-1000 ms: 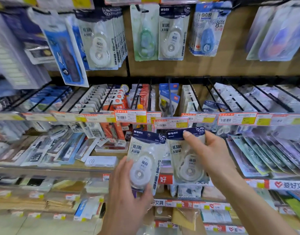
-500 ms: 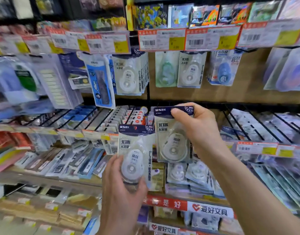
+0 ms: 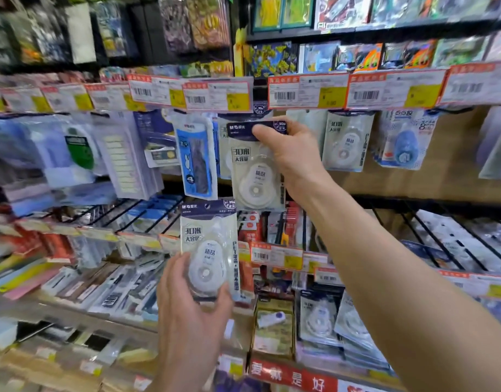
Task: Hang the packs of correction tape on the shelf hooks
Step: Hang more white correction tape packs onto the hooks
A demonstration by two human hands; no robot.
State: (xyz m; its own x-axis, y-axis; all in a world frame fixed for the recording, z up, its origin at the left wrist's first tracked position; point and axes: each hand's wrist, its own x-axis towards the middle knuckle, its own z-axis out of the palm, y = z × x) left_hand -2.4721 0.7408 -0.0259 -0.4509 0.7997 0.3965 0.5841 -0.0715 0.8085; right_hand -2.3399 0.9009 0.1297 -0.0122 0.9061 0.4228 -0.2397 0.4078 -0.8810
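I see right hand (image 3: 291, 159) pinching upright pack (image 3: 249, 171) by its top, just under price tags (image 3: 218, 96); left hand (image 3: 192, 321) grips spare pack (image 3: 208, 241), lower.

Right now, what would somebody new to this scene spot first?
The right hand pinches the dark blue header of a white blister-packed correction tape pack, held high at the hanging row just under the orange-and-yellow price labels. Lower, at centre, the left hand grips a second identical pack by its clear bubble.
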